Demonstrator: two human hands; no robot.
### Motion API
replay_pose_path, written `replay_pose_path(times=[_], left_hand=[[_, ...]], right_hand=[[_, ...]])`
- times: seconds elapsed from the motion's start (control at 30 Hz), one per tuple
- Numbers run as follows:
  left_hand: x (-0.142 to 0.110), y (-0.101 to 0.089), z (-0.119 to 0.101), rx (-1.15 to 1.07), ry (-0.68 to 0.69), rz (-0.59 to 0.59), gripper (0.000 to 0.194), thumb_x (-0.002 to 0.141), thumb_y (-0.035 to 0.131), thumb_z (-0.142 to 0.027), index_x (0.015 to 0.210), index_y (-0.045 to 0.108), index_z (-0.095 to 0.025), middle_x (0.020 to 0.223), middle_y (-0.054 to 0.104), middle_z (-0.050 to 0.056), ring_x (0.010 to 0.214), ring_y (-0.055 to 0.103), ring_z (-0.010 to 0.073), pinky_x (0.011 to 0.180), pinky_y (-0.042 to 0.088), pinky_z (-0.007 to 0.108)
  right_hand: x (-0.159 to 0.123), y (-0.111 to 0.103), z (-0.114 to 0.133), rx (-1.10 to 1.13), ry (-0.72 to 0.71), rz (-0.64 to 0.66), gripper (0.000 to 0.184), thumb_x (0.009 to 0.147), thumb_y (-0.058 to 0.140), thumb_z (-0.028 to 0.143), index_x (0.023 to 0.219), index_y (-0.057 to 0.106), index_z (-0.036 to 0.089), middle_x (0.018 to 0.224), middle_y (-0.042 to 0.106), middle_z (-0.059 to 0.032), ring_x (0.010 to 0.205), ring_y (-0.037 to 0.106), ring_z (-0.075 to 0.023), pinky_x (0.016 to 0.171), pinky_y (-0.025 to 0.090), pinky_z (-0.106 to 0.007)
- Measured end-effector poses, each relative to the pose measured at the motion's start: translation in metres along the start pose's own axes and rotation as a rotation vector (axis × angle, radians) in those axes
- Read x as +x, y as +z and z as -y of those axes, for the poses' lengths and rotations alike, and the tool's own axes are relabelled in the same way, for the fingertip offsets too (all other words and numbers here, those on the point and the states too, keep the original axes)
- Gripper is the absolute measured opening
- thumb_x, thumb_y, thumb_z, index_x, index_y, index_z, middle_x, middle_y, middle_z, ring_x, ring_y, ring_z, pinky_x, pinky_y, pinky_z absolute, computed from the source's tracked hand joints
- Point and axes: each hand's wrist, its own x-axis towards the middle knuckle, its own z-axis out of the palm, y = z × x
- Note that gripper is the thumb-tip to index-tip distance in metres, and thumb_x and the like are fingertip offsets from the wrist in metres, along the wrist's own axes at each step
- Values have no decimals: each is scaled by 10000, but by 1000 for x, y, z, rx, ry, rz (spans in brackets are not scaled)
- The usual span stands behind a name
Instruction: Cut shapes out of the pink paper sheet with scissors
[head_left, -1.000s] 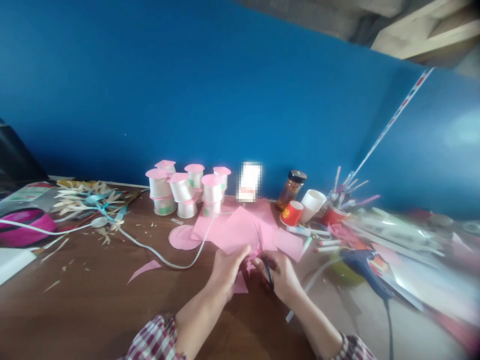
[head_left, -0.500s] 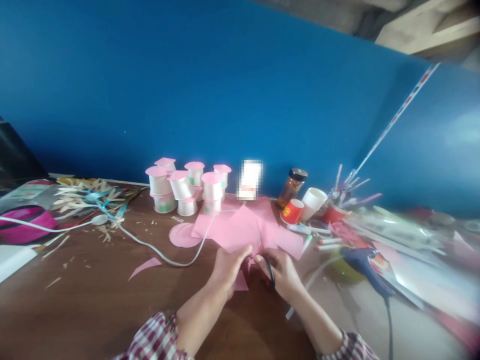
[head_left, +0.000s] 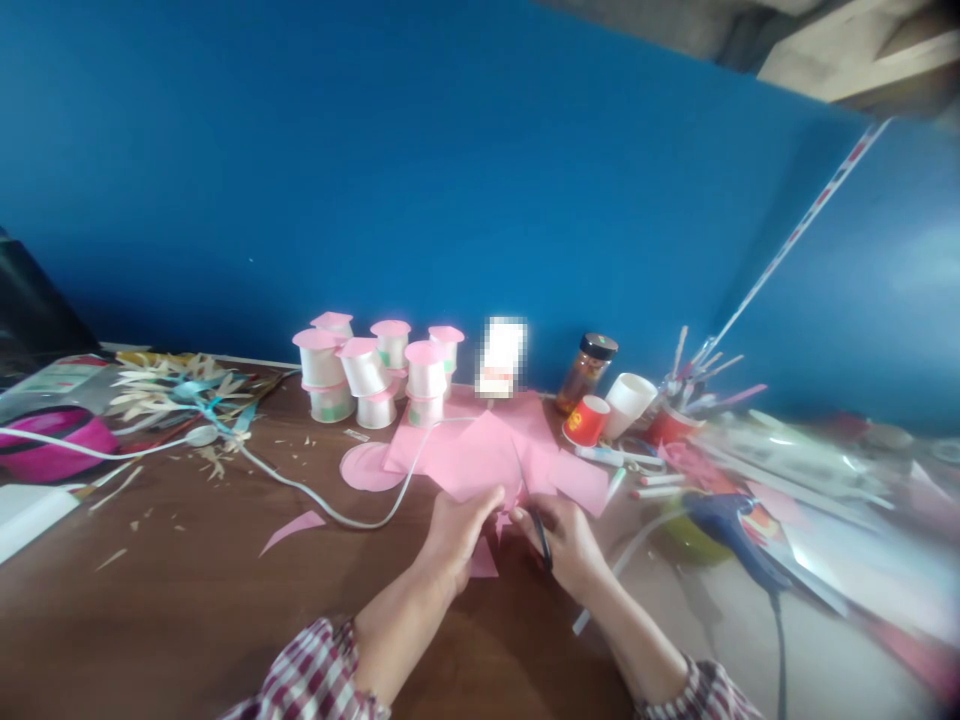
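My left hand (head_left: 466, 530) is closed on the near edge of pink paper (head_left: 480, 460), thumb on top. In my right hand (head_left: 568, 535) is a pair of scissors (head_left: 544, 540) with dark handles, the blades pointing forward over the paper. The two hands nearly meet at the paper's near edge. Beneath them lies a small pink scrap (head_left: 484, 560) on the brown table (head_left: 300, 630). A stack of pink paper discs (head_left: 369, 468) lies to the left of the sheets. Where the blades meet the paper is hard to make out.
Paper cups with pink tops (head_left: 364, 370) stand stacked at the back left. A white cord (head_left: 315, 508) crosses the table. To the right are a red paper cup (head_left: 586, 420), a white paper cup (head_left: 630, 400), a jar (head_left: 589, 370) and a blue glue gun (head_left: 739, 535).
The view has shifted very slightly. Both hands, the scissors and the paper stay in nearly the same place.
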Motion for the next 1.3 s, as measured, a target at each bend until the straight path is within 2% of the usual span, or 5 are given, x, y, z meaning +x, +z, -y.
replay_pose_path(times=[0.3, 0.57, 0.8, 1.0, 1.3], left_hand=[[-2, 0, -1, -51, 17, -22, 268, 580, 773, -279, 737, 669, -88, 567, 632, 52, 495, 583, 144, 440, 441, 229], [5, -5, 8, -7, 43, 4, 262, 614, 732, -272, 785, 679, -81, 634, 654, 70, 546, 608, 169, 516, 481, 271], [6, -6, 9, 4, 67, 37, 197, 614, 721, -276, 675, 652, -103, 537, 588, 29, 502, 571, 158, 498, 467, 277], [1, -2, 2, 13, 45, -27, 175, 592, 721, -259, 620, 624, -116, 489, 532, -4, 469, 528, 131, 458, 433, 250], [-4, 1, -1, -30, 28, -40, 205, 586, 736, -258, 676, 648, -97, 523, 570, 15, 486, 544, 134, 479, 439, 258]], right_hand=[[-1, 1, -1, -1, -7, -11, 265, 808, 628, 346, 646, 541, 156, 483, 499, 29, 455, 467, -115, 437, 327, -199], [-2, 2, 3, 181, 36, 45, 281, 802, 629, 395, 704, 574, 138, 454, 471, 47, 378, 442, -99, 385, 313, -197], [-2, 2, 2, 197, 35, 53, 295, 805, 616, 423, 732, 584, 139, 478, 481, 46, 394, 451, -93, 399, 338, -197], [-2, 1, 3, 198, 25, 76, 305, 813, 604, 436, 734, 580, 142, 486, 480, 47, 416, 455, -93, 418, 356, -198], [-1, 2, 5, 210, 39, 81, 352, 818, 575, 475, 744, 607, 132, 474, 478, 46, 401, 454, -93, 400, 337, -196]])
